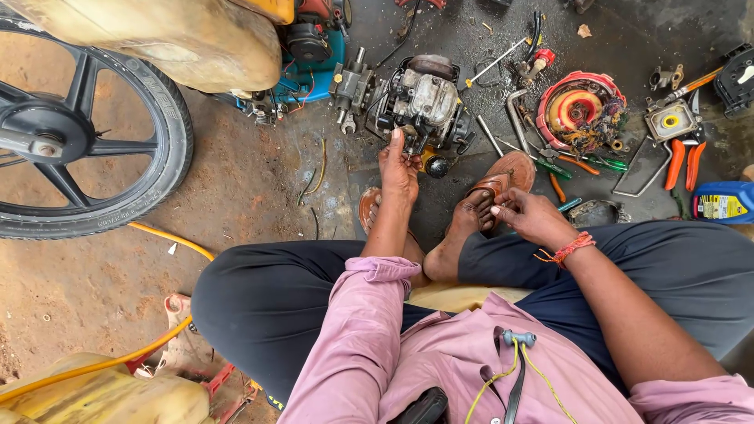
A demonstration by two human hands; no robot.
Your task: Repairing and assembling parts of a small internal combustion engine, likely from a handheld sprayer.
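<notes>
Left hand (399,169) grips small engine (424,102); right hand (530,216) pinches an unidentifiable small part; judged mid-disassembly, needing steady grip next.

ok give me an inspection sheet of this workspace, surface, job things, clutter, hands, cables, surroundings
surface: bare ground, reddish dirt on the left, dark oily patch on the right.
job's things: small engine sits on the ground ahead of the feet, grimy, partly stripped.
clutter: red round coil part, orange-handled pliers, blue bottle, loose bolts and rods scattered on the dark patch.
hands: left hand reaches out and touches the engine's lower edge; right hand rests by the sandalled foot, fingertips pinched, what it holds is too small to tell.
cables: yellow hose runs across the dirt; thin wires near the engine.
surroundings: motorcycle wheel at left, yellow can at bottom left.
</notes>
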